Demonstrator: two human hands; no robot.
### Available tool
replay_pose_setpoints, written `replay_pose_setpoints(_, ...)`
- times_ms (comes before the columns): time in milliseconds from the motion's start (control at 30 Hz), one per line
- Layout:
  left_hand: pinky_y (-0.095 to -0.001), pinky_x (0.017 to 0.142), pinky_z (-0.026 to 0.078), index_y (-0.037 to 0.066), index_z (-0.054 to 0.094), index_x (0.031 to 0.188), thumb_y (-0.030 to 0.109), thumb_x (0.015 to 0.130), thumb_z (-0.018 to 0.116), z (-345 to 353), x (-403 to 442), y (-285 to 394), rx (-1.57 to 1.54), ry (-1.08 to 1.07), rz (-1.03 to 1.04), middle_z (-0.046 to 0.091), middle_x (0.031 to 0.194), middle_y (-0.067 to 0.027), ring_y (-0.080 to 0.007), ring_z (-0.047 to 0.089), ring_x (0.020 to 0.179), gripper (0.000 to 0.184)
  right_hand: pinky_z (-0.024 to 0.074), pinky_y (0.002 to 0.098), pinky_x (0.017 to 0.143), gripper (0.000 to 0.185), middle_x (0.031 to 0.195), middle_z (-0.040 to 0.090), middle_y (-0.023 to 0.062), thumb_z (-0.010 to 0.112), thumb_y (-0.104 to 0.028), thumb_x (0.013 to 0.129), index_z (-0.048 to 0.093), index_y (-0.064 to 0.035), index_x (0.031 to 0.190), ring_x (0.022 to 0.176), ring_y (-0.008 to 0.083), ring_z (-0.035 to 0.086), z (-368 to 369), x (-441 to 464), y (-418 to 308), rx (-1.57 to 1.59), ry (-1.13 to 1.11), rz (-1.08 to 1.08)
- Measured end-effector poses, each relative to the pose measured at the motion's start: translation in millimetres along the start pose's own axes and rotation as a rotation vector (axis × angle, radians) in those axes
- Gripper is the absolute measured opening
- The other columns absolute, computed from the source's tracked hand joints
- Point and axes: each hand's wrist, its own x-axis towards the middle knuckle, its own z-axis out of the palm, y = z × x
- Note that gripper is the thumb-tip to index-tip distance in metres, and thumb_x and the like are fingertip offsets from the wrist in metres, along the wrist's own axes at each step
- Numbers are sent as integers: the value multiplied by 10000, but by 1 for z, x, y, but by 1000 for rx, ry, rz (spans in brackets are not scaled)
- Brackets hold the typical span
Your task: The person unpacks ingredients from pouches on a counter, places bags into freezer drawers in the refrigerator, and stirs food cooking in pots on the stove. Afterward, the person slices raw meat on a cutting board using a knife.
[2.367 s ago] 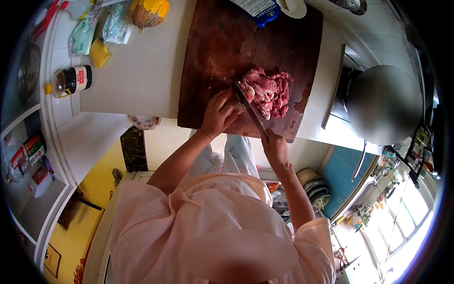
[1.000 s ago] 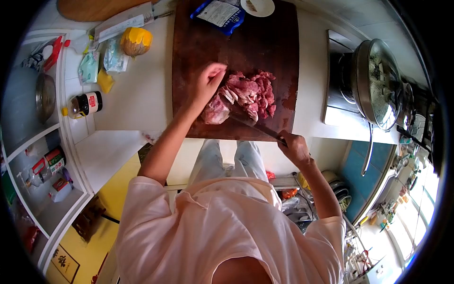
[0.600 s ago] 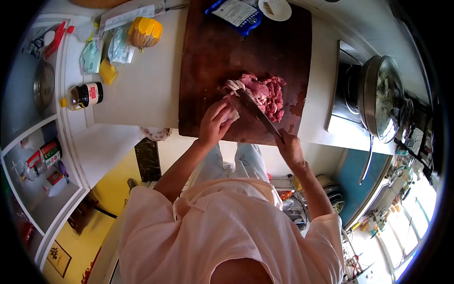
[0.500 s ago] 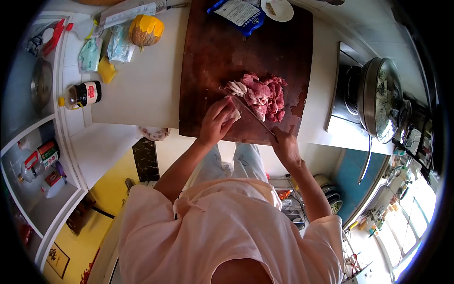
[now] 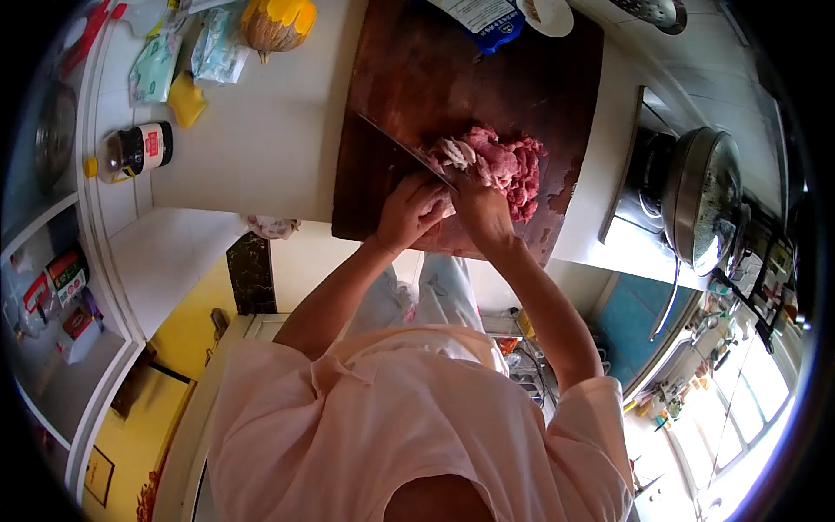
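My right hand (image 5: pixel 481 209) is closed round the handle of a kitchen knife (image 5: pixel 404 147). Its long blade points away to the upper left, passing just beyond my left fingers. My left hand (image 5: pixel 407 215) has its fingers curled over a pale piece of raw meat (image 5: pixel 447 207), pressing it on the dark wooden cutting board (image 5: pixel 396 74); most of that piece is hidden. Beyond the right hand lies a pile of sliced raw meat (image 5: pixel 520 165), red with pale slices at its left side.
At the board's far edge are a blue packet (image 5: pixel 491 26) and a white plate (image 5: pixel 550 16). On the left stand a partly peeled pumpkin (image 5: pixel 278 26), a dark sauce bottle (image 5: pixel 139 150) and a yellow sponge (image 5: pixel 186 99). A lidded pan (image 5: pixel 706 200) sits on the stove at right.
My right hand has moved left, close to the left hand, and the knife has slid forward to the upper left. The whole view has shifted slightly.
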Motion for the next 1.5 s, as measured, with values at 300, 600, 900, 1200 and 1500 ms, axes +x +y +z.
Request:
replay_pose_setpoints(300, -455, 949, 398, 52, 599, 1083, 118, 796, 638, -15, -6, 25, 151, 10, 43, 518, 1210, -118, -338, 493, 1113, 297, 465, 447, 552, 148, 696, 587, 213, 538, -193, 871, 580, -59, 917, 657, 390, 595, -18, -76, 52, 71, -6, 69)
replay_pose_setpoints(600, -438, 918, 452, 72, 580, 1100, 73, 668, 684, -2, -6, 8, 134, -24, 129, 502, 1209, -139, -368, 508, 1083, 445, 481, 427, 601, 126, 758, 610, 186, 548, -149, 871, 600, -57, 938, 698, 365, 609, -65, -98, 32, 1, -80, 69)
replay_pose_setpoints(900, -458, 902, 446, 92, 565, 1109, 79, 625, 709, -1, -16, -1, 73, -40, 31, 507, 1173, -149, -377, 505, 1066, 506, 498, 434, 549, 176, 761, 611, 191, 505, -135, 851, 600, -87, 990, 673, 359, 617, -11, -16, 5, -68, -7, -84)
replay_pose_setpoints(1200, -417, 912, 457, 43, 564, 1040, 34, 608, 675, -9, -7, 8, 27, -6, 11, 514, 1191, -120, -350, 507, 1076, 446, 483, 454, 550, 130, 728, 604, 197, 547, -193, 864, 587, -72, 891, 657, 376, 604, -22, -54, 43, -43, -52, 1)
replay_pose_setpoints(1500, -432, 925, 457, 60, 568, 1082, 33, 620, 684, -3, -13, 1, 43, 39, 45, 506, 1213, -121, -354, 503, 1108, 477, 482, 458, 592, 145, 741, 614, 180, 543, -186, 875, 586, -51, 903, 678, 371, 609, -67, -102, 35, 7, -98, 46)
